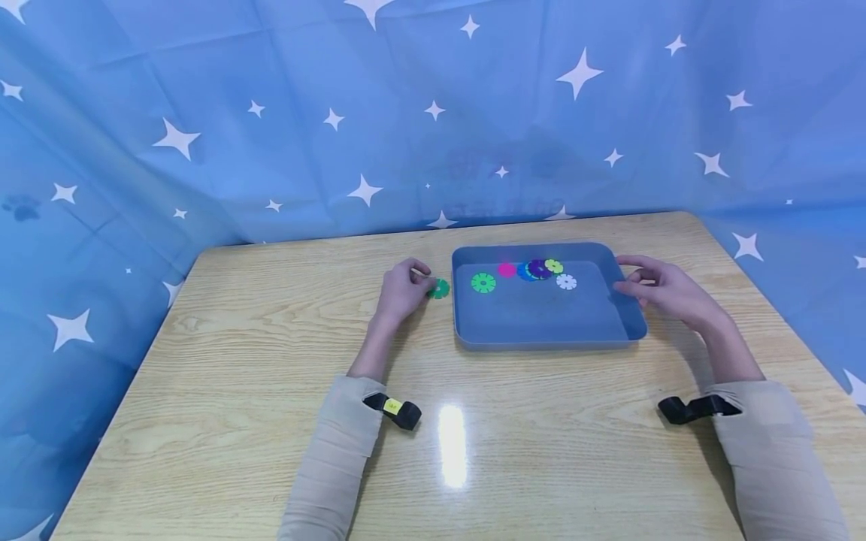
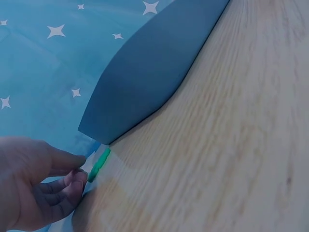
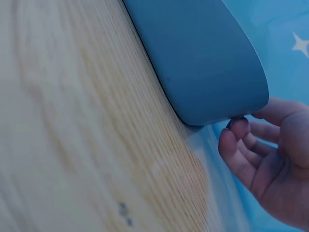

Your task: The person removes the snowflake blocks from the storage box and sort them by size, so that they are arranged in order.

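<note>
Head view: left hand (image 1: 404, 290) is pinching green disc (image 1: 443, 288), tray (image 1: 534, 319) lying at three o'clock; right hand (image 1: 668, 290) is touching tray, grip unclear.

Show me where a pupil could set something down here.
Free: tabletop left of the left forearm; the patch between that and the right forearm, up to the tray; the tray's near half. Crowded: its far half, with discs, and its ends, with the left hand, green disc and right hand.

No text can be read; marks on the yellow sticker (image 1: 392, 406), lower middle, and curtain (image 1: 483, 161), upper middle, are blurred.
</note>
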Available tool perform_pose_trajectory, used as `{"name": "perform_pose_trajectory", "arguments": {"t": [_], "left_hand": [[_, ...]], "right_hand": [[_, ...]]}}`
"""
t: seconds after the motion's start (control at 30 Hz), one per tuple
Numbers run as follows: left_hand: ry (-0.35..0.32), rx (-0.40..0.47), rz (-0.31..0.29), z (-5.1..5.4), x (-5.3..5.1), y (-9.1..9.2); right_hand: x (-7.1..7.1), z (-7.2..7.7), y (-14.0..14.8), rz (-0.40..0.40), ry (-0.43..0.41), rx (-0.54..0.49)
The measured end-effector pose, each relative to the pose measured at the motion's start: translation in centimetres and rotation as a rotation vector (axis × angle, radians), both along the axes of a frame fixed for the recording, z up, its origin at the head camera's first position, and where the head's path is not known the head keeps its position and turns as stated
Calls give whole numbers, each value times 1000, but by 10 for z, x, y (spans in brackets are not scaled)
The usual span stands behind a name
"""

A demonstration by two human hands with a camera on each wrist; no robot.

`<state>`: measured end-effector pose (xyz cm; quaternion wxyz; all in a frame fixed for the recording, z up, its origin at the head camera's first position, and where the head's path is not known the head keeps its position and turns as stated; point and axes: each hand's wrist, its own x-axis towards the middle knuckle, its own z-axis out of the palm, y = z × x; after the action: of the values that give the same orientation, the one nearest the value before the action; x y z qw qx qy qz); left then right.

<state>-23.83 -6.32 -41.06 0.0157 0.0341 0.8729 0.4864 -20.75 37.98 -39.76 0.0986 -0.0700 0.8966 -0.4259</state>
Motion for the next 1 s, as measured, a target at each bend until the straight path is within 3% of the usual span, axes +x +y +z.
{"name": "perform_pose_trajectory", "arguments": {"t": [0.3,0.53,0.73,1.0], "left_hand": [[62,97,15,10,3,6],[121,178,-11,21,8,19],[129,196,-90,24,14,37],[162,139,-238,26,22,53]], "right_hand": [[-1,-1,-1,-14,-10,-9],[2,1,-3,-17,-10,-18],[3,1,-3,-16,-13,-26],[2,1,-2,-17,-10,-12]]}}
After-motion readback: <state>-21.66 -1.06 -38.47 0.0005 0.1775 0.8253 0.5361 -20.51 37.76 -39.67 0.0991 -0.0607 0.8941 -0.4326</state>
